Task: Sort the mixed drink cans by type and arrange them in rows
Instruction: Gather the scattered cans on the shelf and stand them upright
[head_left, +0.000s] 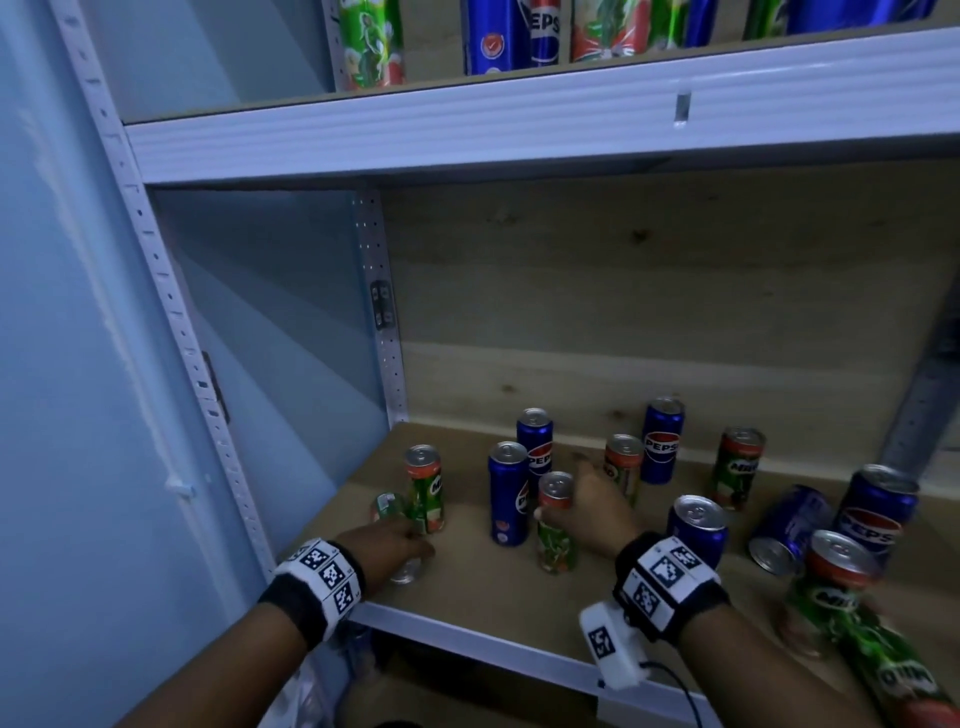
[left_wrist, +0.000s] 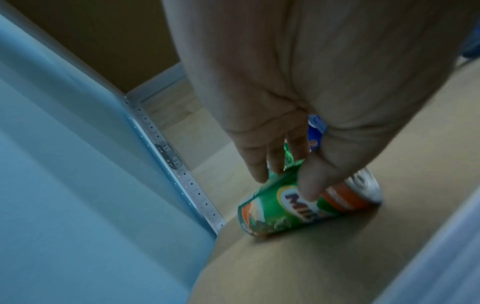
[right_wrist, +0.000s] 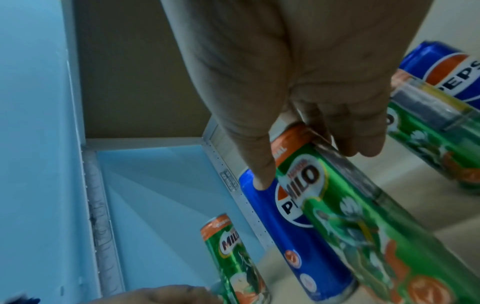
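Note:
Green Milo cans and blue Pepsi cans stand mixed on a wooden shelf (head_left: 483, 597). My left hand (head_left: 400, 540) (left_wrist: 283, 181) grips a Milo can (head_left: 387, 508) (left_wrist: 280, 211) that lies on its side near the shelf's left front corner. An upright Milo can (head_left: 425, 488) stands just behind it. My right hand (head_left: 582, 506) (right_wrist: 311, 164) holds another Milo can (head_left: 556, 540) (right_wrist: 337, 216) near its top, thumb on one side and fingers on the other. It stands right beside a Pepsi can (head_left: 508, 493) (right_wrist: 285, 236).
More cans sit to the right, among them a Pepsi can (head_left: 784, 530) and a Milo can (head_left: 898, 675) lying on their sides at the front right. The upper shelf (head_left: 519, 135) holds several cans. A blue wall (head_left: 78, 364) borders the left.

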